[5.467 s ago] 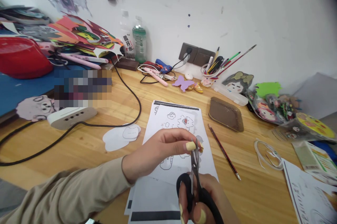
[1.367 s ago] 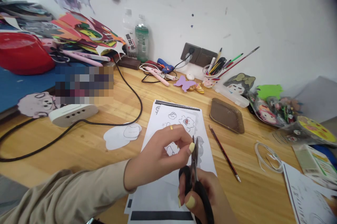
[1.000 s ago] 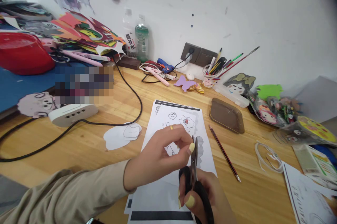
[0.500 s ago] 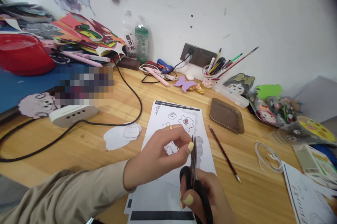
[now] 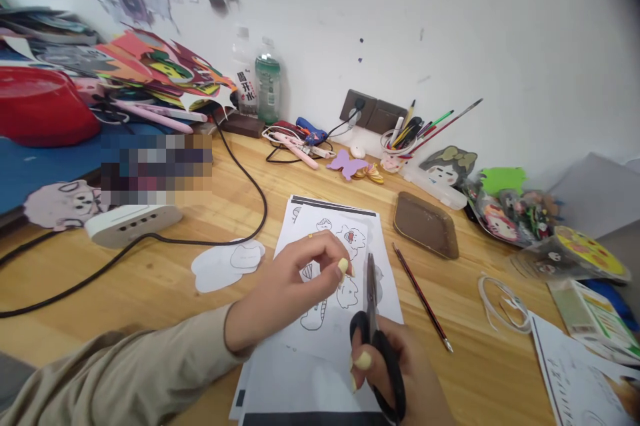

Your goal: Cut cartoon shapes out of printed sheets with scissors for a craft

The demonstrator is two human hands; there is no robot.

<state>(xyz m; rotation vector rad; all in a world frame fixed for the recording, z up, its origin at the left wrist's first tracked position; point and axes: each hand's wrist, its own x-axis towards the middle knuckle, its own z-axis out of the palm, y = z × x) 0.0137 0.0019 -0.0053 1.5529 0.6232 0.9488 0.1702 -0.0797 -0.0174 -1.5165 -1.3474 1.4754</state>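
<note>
Black-handled scissors point(image 5: 371, 306) are in my right hand point(image 5: 395, 363), fingers through the handle loops, blades pointing away and almost together. My left hand point(image 5: 295, 279) hovers over the printed sheets, left of the blades, with thumb and index finger pinched; what they hold, if anything, is too small to make out. Beneath both hands lies a stack of white paper point(image 5: 320, 379) with black bars at its ends and line-drawn cartoon figures. Left of the stack rest cut-out white paper pieces point(image 5: 220, 267).
A red-brown pencil point(image 5: 423, 296) and a brown tray point(image 5: 425, 225) lie right of the sheets. Farther right are a coiled white cable point(image 5: 504, 303) and a paper with writing. A white power strip point(image 5: 135, 223) with black cord sits left. Bottles and a pen holder stand by the wall.
My left hand has moved left, away from the scissor blades, uncovering more of the drawings. The scissors have turned slightly. The view has shifted a little.
</note>
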